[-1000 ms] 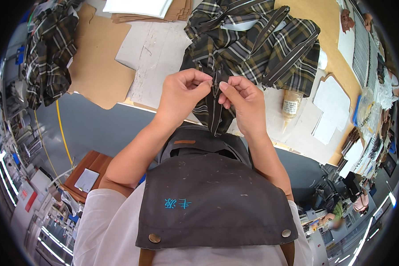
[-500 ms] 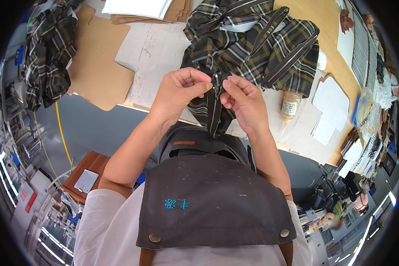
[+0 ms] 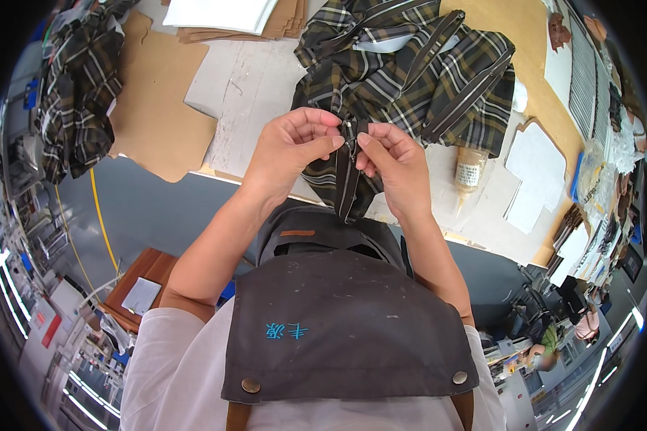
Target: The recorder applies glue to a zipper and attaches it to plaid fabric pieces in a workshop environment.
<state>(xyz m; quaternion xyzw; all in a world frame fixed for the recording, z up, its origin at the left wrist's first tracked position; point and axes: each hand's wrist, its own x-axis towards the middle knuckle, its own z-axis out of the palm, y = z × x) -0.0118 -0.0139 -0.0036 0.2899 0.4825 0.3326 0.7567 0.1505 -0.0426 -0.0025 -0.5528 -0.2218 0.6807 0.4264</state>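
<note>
Dark plaid fabric (image 3: 402,86) with white and olive lines lies bunched on the table, several zipper strips running across it. Part of it hangs over the near edge with a dark zipper (image 3: 347,179) down its middle. My left hand (image 3: 286,151) pinches the zipper's left side between thumb and fingertips. From the right, my right hand (image 3: 397,161) pinches the other side, its thumb close to the metal slider (image 3: 350,133). The fingertips of both hands are nearly together, and exactly what each one grips is partly hidden.
To the right on the table (image 3: 230,79) are a small glue bottle (image 3: 469,176) and white paper pieces (image 3: 535,176). Brown card (image 3: 158,115) overhangs the left edge, near more plaid cloth (image 3: 79,93). A paper stack (image 3: 223,14) lies at the back. A brown stool (image 3: 140,287) stands lower left.
Both hands stay pinched at the zipper. My right hand has shifted very slightly left; the whole view has moved a little.
</note>
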